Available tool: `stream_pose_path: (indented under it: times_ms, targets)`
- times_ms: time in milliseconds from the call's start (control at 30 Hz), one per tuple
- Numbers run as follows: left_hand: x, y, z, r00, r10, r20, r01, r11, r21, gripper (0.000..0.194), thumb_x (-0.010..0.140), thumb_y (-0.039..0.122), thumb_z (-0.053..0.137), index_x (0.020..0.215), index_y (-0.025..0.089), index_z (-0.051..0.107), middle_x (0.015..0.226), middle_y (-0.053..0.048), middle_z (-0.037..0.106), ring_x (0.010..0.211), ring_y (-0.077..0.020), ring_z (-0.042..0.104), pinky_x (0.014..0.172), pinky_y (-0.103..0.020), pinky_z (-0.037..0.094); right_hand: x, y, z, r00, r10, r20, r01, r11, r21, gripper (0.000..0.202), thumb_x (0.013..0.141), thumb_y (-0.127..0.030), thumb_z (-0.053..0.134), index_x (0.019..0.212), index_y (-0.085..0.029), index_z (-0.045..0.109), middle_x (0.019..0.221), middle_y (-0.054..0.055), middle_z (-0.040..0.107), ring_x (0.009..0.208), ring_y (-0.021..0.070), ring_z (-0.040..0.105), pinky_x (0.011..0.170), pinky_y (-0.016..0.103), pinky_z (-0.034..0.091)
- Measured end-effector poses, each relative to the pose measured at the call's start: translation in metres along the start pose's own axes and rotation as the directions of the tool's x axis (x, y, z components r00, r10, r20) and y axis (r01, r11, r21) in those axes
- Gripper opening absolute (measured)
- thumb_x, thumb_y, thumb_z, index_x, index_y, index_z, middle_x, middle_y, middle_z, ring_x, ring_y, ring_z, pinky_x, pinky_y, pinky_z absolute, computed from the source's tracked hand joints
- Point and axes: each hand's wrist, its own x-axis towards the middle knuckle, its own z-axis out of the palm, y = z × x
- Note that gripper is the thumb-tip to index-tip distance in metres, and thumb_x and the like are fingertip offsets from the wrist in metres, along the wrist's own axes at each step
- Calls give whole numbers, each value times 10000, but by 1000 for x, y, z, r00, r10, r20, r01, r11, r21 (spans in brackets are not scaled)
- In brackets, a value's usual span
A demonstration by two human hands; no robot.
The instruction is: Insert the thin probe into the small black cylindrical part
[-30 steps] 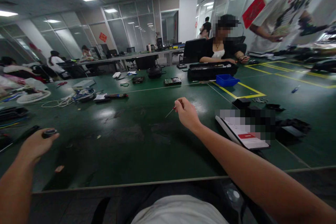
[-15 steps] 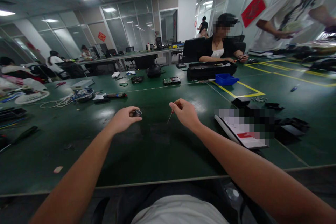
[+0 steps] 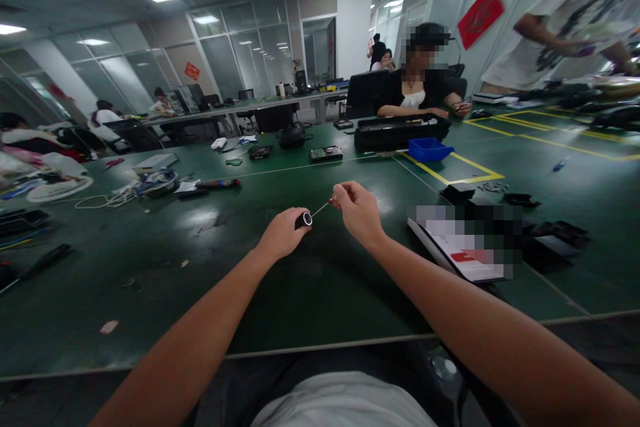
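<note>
My left hand (image 3: 283,235) is closed around a small dark cylindrical part (image 3: 303,220) with a pale ring at its end, which faces right. My right hand (image 3: 359,212) pinches a thin screwdriver (image 3: 321,209) with a red handle end. Its shaft slants down to the left, and the tip is at or very close to the ringed end of the part. Whether the tip touches it I cannot tell. Both hands are raised over the middle of the green table (image 3: 310,307).
A white box (image 3: 463,257) lies to the right, near black plastic pieces (image 3: 555,247). Farther back are a blue tray (image 3: 429,149), a long black case (image 3: 400,135) and a circuit board (image 3: 325,153). A screwdriver (image 3: 45,263) lies left. A person sits opposite; another stands at right.
My left hand has moved right with the cylindrical part, bringing it to the screwdriver tip. The screwdriver in my right hand has swung to a flatter angle, pointing left.
</note>
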Motion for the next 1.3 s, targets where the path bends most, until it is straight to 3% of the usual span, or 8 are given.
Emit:
stream_pose_path:
  times_ms: [233, 467, 600, 700, 900, 1067, 1133, 1300]
  targets:
    - [-3, -5, 0, 999, 31, -41, -35, 994, -105, 372, 858, 239, 699, 1227, 201, 670, 1190, -73, 702, 1088, -236, 640, 988, -387, 478, 1, 5, 0, 1000, -5, 17, 5, 1000, -21, 260, 927, -452, 545, 891, -215, 646, 791, 37, 727, 746, 197, 681, 746, 360, 510]
    - [-3, -8, -2, 999, 6, -43, -11, 994, -106, 394, 865, 255, 694, 1257, 225, 668, 1251, -74, 697, 1160, -254, 622, 1049, -418, 438, 2, 3, -1, 999, 29, 14, -28, 1000, -5, 259, 912, -442, 572, 879, -198, 656, 776, 44, 730, 716, 187, 672, 712, 344, 516]
    - [-3, -5, -5, 999, -35, 2, 35, 998, -51, 412, 899, 304, 659, 1309, 274, 635, 1310, -57, 679, 1221, -282, 590, 1150, -542, 296, 2, -1, -1, 998, 61, 12, -61, 998, -8, 255, 889, -438, 609, 869, -191, 665, 768, 49, 734, 702, 182, 670, 697, 333, 516]
    - [-3, -4, -6, 998, -65, -2, 65, 997, -41, 419, 909, 323, 647, 1324, 277, 617, 1339, -58, 663, 1254, -285, 573, 1181, -566, 221, 1, -4, -3, 997, 76, 14, -75, 996, -43, 279, 877, -468, 627, 859, -193, 668, 778, 55, 742, 705, 187, 676, 695, 336, 511]
    - [-2, -6, -7, 994, -87, -67, 84, 995, -44, 342, 888, 321, 677, 1219, 238, 661, 1252, -70, 703, 1172, -269, 616, 1151, -521, 294, -3, -7, -6, 999, -4, 37, 13, 966, -259, 371, 841, -573, 657, 734, -218, 627, 645, 23, 677, 606, 185, 621, 625, 330, 439]
    - [-2, -13, -5, 997, -46, -58, 45, 999, -17, 368, 885, 334, 682, 1243, 246, 666, 1232, -75, 705, 1154, -270, 617, 1133, -523, 305, -5, -7, -5, 977, -97, 189, 134, 973, -190, 154, 918, -345, 544, 960, -223, 628, 832, 23, 723, 721, 178, 655, 697, 318, 458]
    - [-3, -13, -4, 998, -37, -60, 36, 999, -6, 376, 887, 341, 681, 1248, 239, 667, 1205, -77, 711, 1125, -267, 622, 1114, -511, 327, -4, -7, -5, 972, -98, 213, 144, 967, -208, 132, 909, -299, 524, 964, -225, 618, 841, 18, 717, 740, 179, 652, 706, 314, 452]
    - [-4, -8, -3, 998, -46, -30, 46, 999, 21, 385, 892, 361, 676, 1259, 244, 664, 1172, -73, 719, 1106, -267, 617, 1117, -519, 307, -1, -8, -7, 983, -29, 183, 90, 940, -329, 359, 966, -487, 440, 812, -230, 638, 670, 16, 648, 641, 193, 606, 640, 319, 401]
